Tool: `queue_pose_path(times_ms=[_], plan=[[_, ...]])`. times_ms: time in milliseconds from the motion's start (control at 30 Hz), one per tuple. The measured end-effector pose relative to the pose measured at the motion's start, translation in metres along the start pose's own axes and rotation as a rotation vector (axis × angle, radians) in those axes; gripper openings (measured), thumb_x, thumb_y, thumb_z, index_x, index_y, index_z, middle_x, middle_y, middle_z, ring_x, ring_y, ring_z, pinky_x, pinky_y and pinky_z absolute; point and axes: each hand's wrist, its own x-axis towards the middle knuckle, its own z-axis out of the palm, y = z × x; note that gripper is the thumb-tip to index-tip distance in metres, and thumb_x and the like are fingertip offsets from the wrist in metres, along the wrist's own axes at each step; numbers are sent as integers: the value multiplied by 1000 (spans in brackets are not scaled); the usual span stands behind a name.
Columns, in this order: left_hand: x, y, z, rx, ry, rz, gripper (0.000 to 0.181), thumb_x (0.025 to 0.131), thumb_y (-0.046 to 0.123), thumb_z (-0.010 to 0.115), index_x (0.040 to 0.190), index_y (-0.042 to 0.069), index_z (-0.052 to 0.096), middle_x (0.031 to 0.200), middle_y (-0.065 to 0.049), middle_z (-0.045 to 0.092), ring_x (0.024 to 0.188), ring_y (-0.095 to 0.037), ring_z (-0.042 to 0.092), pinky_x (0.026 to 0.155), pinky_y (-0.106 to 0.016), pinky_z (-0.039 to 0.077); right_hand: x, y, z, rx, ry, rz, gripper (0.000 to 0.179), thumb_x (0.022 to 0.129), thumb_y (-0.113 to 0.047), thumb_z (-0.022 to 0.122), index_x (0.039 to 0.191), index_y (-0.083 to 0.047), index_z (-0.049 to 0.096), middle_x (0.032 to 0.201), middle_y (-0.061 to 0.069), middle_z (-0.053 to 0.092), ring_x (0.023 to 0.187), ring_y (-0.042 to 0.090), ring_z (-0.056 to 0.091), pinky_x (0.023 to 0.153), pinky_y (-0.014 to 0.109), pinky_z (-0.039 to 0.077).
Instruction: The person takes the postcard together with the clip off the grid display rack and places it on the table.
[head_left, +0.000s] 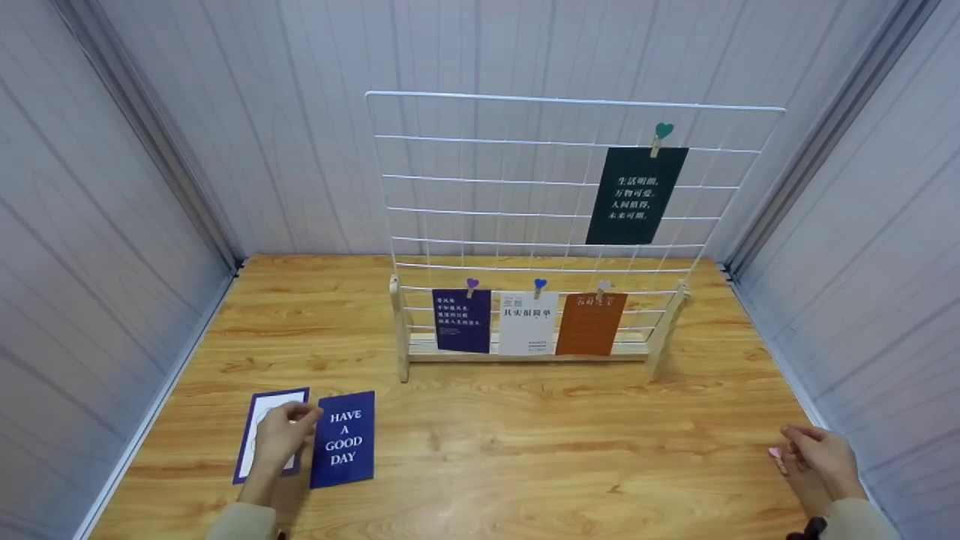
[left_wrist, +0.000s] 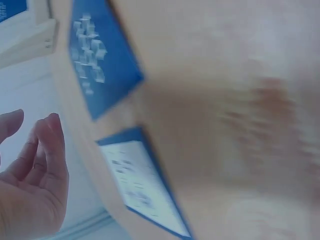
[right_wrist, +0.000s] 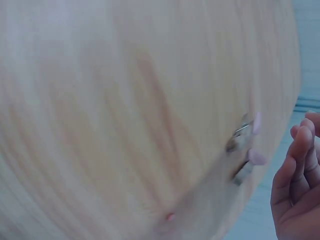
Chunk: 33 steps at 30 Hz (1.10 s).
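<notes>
My left hand [head_left: 277,442] hovers over a white card with a purple border [head_left: 251,442], partly covering it. Its thumb and fingers are apart and hold nothing in the left wrist view. Just right of that hand lies a purple card [head_left: 343,439] reading "HAVE A GOOD DAY". At the right side of the table, my right hand [head_left: 825,457] hangs with loosely bent fingers, nothing visible between them. Beside it is a small pink heart clip [head_left: 778,459]. The right wrist view shows two such pink clips, one [right_wrist: 241,135] above the other [right_wrist: 249,166], near the fingers.
A white wire grid [head_left: 487,139] in a wooden stand [head_left: 525,358] stands at the back. Heart clips hold a dark green card [head_left: 637,196], a purple card [head_left: 463,322], a white card [head_left: 527,324] and an orange card [head_left: 590,324]. Pale walls enclose the table.
</notes>
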Motion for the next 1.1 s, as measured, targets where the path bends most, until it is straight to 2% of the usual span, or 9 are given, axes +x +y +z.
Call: queue_pose_path(times_ms=[100,233,400,500,567,700,800,967,1100], plan=[[0,21,1,-10,0,49,36,83,27,61,98,-5,59,80,-11,58,64,-22,58,47,-37,48,-1,-14,1,-20,7,-34,63,86,-38,54,115,17,44,73,2,59,65,11,55,59,25,49],[-6,61,1,-29,-25,99,31,85,21,60,100,-6,59,85,-14,60,73,-27,60,55,-30,50,-1,-34,3,-26,16,-98,67,84,-42,54,116,16,44,73,0,60,64,10,56,60,25,49],[-6,92,10,-76,-53,136,26,84,18,60,99,-3,61,85,-10,61,75,-25,60,56,-25,49,0,-60,3,18,7,-177,68,84,-42,53,119,15,42,71,-4,60,64,10,58,60,23,49],[-5,108,18,-90,-68,179,23,84,17,61,97,-2,62,85,-9,62,75,-24,60,58,-26,49,-1,-75,4,54,-6,-228,65,85,-40,53,120,13,41,71,-4,60,64,9,57,60,23,49],[-4,117,23,-91,-80,204,22,84,17,61,96,0,63,85,-7,62,75,-22,59,60,-26,48,-2,-85,4,76,-10,-254,58,85,-38,54,118,9,45,71,-4,60,63,8,57,60,22,49],[-4,137,32,-118,-105,258,18,83,16,62,93,1,64,83,-5,61,72,-19,58,57,-26,48,-5,-103,6,123,-29,-286,29,85,-35,56,104,-14,57,70,-4,60,63,8,56,60,22,49],[-5,151,37,-148,-122,312,14,82,13,63,90,1,65,80,-4,62,71,-18,58,56,-27,48,-8,-114,8,168,-51,-321,10,86,-31,56,94,-27,58,71,-3,60,62,8,56,59,22,49],[-5,171,46,-163,-161,415,13,82,12,63,89,1,65,80,-2,62,73,-18,58,64,-29,48,-10,-130,14,230,-74,-393,8,87,-24,56,92,-26,62,71,-2,60,61,7,55,56,21,49],[-4,185,53,-191,-196,451,14,82,13,63,89,1,66,81,-3,62,72,-20,59,64,-30,48,-13,-142,18,236,-78,-433,11,87,-22,56,95,-21,64,69,-1,60,61,8,55,56,22,49]])
